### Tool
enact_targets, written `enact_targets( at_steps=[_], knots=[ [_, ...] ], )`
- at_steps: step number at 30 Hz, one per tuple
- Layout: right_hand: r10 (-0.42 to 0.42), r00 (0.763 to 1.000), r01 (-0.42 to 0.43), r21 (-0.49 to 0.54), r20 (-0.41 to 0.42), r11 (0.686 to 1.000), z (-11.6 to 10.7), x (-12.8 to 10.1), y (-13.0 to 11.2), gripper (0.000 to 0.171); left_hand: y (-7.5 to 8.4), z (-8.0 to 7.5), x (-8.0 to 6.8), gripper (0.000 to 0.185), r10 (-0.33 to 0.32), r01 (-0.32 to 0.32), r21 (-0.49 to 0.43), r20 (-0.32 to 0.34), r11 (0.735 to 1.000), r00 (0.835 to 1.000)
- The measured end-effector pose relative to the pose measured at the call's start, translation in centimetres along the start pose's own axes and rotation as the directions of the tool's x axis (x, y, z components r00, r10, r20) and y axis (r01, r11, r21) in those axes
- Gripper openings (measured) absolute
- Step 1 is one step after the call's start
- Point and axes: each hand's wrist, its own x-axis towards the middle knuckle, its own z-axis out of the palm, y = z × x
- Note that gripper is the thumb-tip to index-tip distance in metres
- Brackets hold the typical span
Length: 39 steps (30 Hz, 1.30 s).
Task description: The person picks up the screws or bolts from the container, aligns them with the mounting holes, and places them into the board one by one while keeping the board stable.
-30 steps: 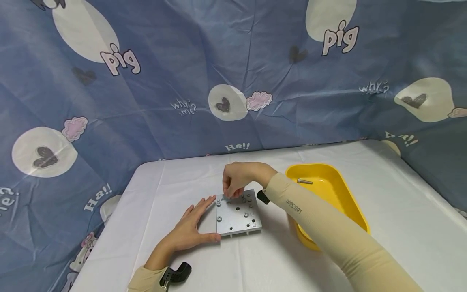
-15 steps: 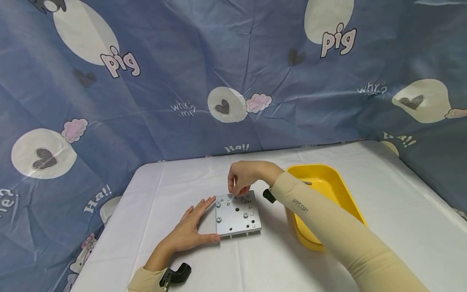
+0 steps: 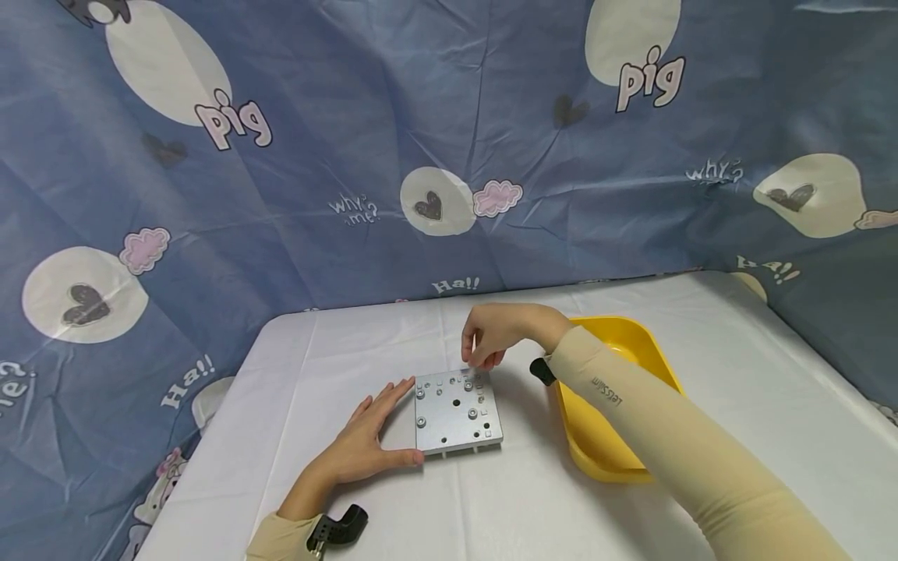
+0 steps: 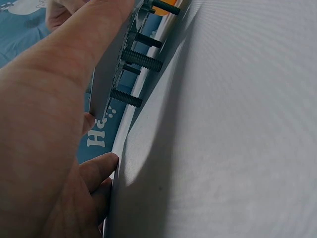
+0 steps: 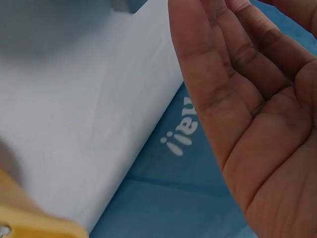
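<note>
A silver metal plate [image 3: 449, 425] with holes and several socket-head screws [image 3: 421, 421] stands on the table. Threaded screw shanks [image 4: 142, 59] stick out under it in the left wrist view. My left hand [image 3: 365, 444] lies along the plate's left side with straight, spread fingers, the index fingertip at the far left corner and the thumb at the near left corner. My right hand [image 3: 498, 331] is over the far right corner, fingers pointing down with thumb and index finger close together. I cannot tell whether something small is between those fingertips.
A yellow tray [image 3: 585, 460] stands right of the plate, partly behind the right forearm. In the right wrist view a screw [image 5: 5, 230] shows at the tray. The table has a white cloth [image 3: 337, 343]; a blue printed curtain [image 3: 302, 257] hangs behind it.
My right hand has moved rightward along the plate's far edge to its far right corner, uncovering the screws and holes there. The left hand and the plate have stayed in place.
</note>
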Motion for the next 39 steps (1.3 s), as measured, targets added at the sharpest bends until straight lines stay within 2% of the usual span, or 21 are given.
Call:
enact_targets(
  at_steps=[12, 22, 27, 33, 39],
  knots=[
    [0.019, 0.999, -0.019, 0.021, -0.027, 1.0, -1.2, -2.2, 2.4, 0.007, 0.1, 0.0, 0.0, 0.122, 0.001, -0.001, 0.006, -0.005, 1.0, 1.0],
    [-0.002, 0.999, 0.008, 0.13, -0.046, 0.992, -1.9, -3.8, 4.7, 0.022, 0.2, -0.1, 0.0, 0.121, 0.009, -0.009, -0.001, -0.007, 1.0, 1.0],
    [-0.026, 0.998, 0.039, 0.204, -0.063, 0.978, -2.0, -4.2, 6.1, 0.021, 0.0, -0.1, 0.0, 0.122, 0.009, -0.009, -0.001, -0.007, 1.0, 1.0],
    [-0.014, 0.996, 0.042, 0.309, -0.092, 0.95, -2.2, -5.2, 7.7, 0.023, -0.1, 0.0, 0.1, 0.121, 0.004, -0.004, -0.005, -0.002, 1.0, 1.0],
    [0.001, 0.993, 0.042, 0.359, -0.117, 0.932, -2.4, -6.2, 8.9, 0.028, -0.2, -0.1, 0.2, 0.121, 0.02, -0.02, 0.0, -0.008, 1.0, 1.0]
  ],
)
